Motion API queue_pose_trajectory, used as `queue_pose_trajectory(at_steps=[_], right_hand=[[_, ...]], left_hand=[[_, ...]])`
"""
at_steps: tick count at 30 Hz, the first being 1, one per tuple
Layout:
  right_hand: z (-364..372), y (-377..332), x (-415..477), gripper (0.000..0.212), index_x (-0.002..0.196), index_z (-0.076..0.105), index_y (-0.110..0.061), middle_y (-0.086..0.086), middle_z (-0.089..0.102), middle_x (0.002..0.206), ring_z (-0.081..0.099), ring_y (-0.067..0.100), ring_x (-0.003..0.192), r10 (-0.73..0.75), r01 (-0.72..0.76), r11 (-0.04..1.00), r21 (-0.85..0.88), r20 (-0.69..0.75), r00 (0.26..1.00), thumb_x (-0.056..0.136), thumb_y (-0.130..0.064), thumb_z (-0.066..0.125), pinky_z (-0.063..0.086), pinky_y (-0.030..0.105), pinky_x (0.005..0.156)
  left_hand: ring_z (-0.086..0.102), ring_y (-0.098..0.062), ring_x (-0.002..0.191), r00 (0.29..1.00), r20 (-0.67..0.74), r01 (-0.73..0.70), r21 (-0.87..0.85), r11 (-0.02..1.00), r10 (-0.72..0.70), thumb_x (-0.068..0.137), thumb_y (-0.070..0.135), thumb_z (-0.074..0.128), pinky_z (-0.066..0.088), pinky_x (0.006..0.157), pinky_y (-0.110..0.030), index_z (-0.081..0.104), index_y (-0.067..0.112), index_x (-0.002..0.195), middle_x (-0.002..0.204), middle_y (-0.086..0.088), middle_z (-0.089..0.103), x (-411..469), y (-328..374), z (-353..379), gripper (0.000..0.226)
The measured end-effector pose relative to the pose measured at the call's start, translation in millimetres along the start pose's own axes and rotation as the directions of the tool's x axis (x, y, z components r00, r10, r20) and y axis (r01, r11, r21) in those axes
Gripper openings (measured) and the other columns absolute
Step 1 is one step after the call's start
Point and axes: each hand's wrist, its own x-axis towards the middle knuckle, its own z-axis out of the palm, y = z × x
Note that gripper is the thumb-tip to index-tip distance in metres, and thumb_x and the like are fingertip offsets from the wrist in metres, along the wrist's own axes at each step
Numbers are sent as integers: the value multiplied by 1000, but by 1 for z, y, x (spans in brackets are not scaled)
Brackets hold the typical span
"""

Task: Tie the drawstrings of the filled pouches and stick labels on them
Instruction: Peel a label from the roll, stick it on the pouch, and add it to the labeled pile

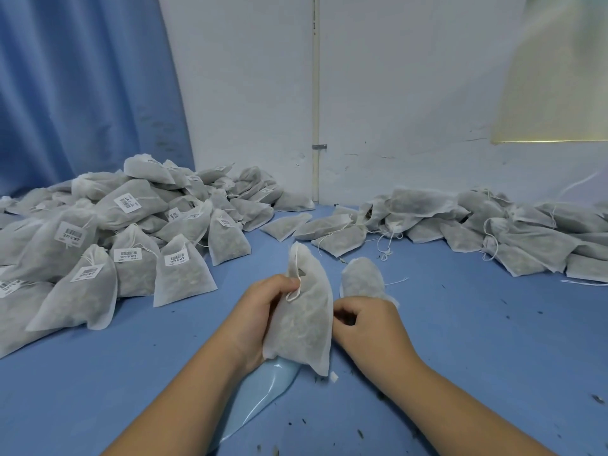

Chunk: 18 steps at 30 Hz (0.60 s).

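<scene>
White pouch (304,324) clamped in the left hand (260,311); right hand (371,327) at its 3 o'clock, fingers curled, grasp unclear. Labelled pile (98,232) at 10 o'clock.

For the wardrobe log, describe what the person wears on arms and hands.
Both forearms are bare up to the frame edge: no sleeves show. The left hand and right hand carry no gloves, and no watch, ring or bracelet is visible.

Your left hand (263,311) grips the left edge of the pouch (306,324), fingers curled round it. Your right hand (365,320) sits at the pouch's right edge, fingers curled inward; whether it holds anything cannot be determined.
</scene>
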Motion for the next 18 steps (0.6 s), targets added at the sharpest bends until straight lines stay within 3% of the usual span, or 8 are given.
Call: queue_pose_trajectory(at_steps=[5, 9, 13, 18], right_hand=[[1, 1, 2, 24, 66, 65, -7, 9, 59, 63, 36, 7, 54, -1, 1, 998, -58, -1, 1000, 84, -22, 63, 29, 21, 51], [2, 0, 1, 27, 56, 57, -15, -4, 50, 52, 36, 7, 49, 15, -17, 997, -74, -22, 1000, 83, -17, 60, 31, 18, 49], [2, 0, 1, 20, 63, 61, -28, -11, 61, 62, 52, 0, 59, 37, -41, 997, -65, -61, 997, 82, -21, 63, 40, 14, 54], [4, 0, 1, 18, 64, 59, -24, -9, 62, 65, 53, 3, 60, 89, -95, 993, -63, -101, 991, 81, -20, 64, 46, 23, 60]], left_hand=[[56, -34, 89, 999, 25, -34, 46, 998, 33, 59, 31, 70, 41, 81, -42, 58, 6, 100, 95, -22, 55, -1, -1, 2, 50], [62, -31, 82, 1000, 20, -24, 43, 999, 24, 65, 28, 66, 46, 77, -39, 61, 4, 95, 90, -21, 60, 1, -2, 2, 39], [61, -30, 82, 1000, -11, -5, 17, 1000, 5, 66, 27, 65, 46, 77, -38, 60, 5, 93, 88, -19, 58, 2, -4, 1, 35], [61, -27, 73, 1000, 1, 14, -6, 1000, -14, 66, 27, 65, 46, 72, -35, 58, 6, 90, 81, -16, 58, 2, -6, 0, 33]])
